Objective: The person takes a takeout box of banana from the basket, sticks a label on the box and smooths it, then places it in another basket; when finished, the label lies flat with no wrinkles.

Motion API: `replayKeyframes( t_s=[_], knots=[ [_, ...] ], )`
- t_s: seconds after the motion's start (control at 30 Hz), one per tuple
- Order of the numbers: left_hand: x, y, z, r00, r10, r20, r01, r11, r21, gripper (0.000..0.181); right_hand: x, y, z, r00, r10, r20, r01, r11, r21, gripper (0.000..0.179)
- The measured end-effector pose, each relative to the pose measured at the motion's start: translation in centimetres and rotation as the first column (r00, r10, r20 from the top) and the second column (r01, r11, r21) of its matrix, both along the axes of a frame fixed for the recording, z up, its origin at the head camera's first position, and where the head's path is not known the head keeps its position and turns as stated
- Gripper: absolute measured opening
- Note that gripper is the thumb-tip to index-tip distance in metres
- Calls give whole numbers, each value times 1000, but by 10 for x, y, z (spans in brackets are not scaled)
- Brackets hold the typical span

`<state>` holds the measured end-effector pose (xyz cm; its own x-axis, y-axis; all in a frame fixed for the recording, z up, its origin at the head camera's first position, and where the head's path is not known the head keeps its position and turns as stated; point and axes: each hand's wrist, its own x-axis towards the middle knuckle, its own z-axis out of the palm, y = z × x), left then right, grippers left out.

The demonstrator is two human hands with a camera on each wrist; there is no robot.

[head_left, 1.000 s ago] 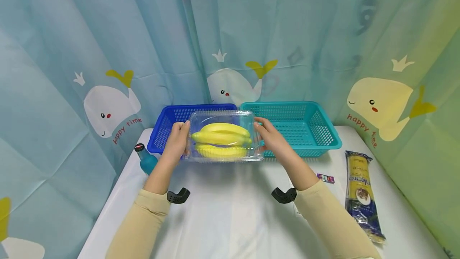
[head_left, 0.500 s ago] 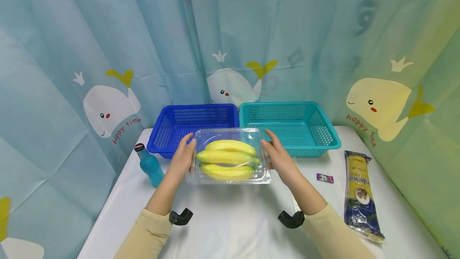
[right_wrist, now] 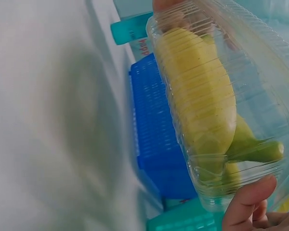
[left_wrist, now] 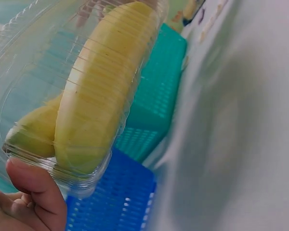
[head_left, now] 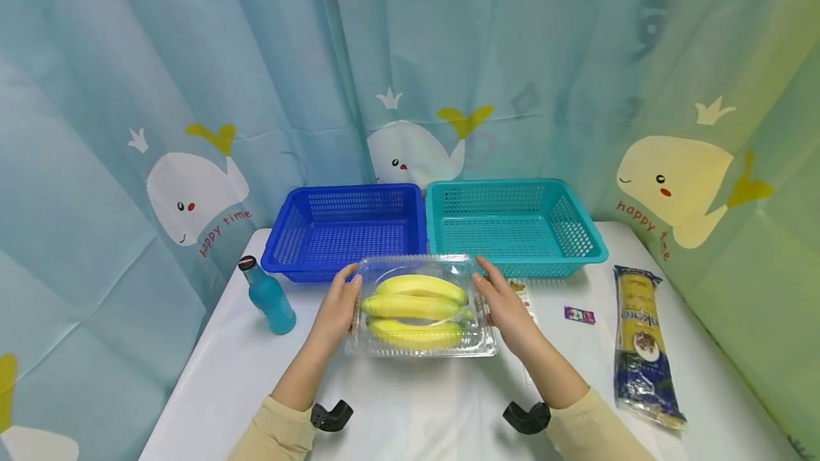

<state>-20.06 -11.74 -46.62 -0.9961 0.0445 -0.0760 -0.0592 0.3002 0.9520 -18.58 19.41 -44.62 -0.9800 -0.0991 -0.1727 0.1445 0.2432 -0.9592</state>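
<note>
Between both hands is a clear plastic clamshell box (head_left: 419,269) with several yellow bananas (head_left: 416,306) inside. My left hand (head_left: 338,311) grips its left side, the thumb near the top edge. On the right side my right hand (head_left: 509,311) grips it the same way. In the left wrist view the left thumb (left_wrist: 36,187) presses the box's rim, a banana (left_wrist: 101,86) showing through the ribbed wall. The right wrist view has the right thumb (right_wrist: 253,197) on the opposite rim. Both wrist views show the box held above the white table, over its shadow.
Behind the box stand a blue basket (head_left: 346,276) and a teal basket (head_left: 512,269), side by side. A blue bottle (head_left: 272,301) is at the left. To the right lie a small purple packet (head_left: 579,315), a long yellow-and-blue package (head_left: 643,347) and a partly hidden printed sheet (head_left: 522,294).
Both hands have drawn the banana box back toward the body and slightly right, away from the baskets. The blue basket and the bottle are now more fully visible.
</note>
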Motion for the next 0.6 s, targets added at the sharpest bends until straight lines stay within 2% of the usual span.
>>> replayKeyframes(
  t_s=[0.13, 0.43, 0.6],
  knots=[
    [1, 3, -9, 1000, 0, 13, 0, 1000, 17, 63, 0, 2, -9, 1000, -10, 12, 10, 1000, -10, 63],
    [2, 8, -24, 1000, -10, 14, 10, 1000, -25, 61, 0, 4, -30, 999, -23, 29, 24, 999, -41, 60],
    [0, 9, -33, 1000, -5, 6, 5, 999, -37, 61, -2, 5, -38, 999, -22, 39, 24, 998, -55, 60]
  ],
)
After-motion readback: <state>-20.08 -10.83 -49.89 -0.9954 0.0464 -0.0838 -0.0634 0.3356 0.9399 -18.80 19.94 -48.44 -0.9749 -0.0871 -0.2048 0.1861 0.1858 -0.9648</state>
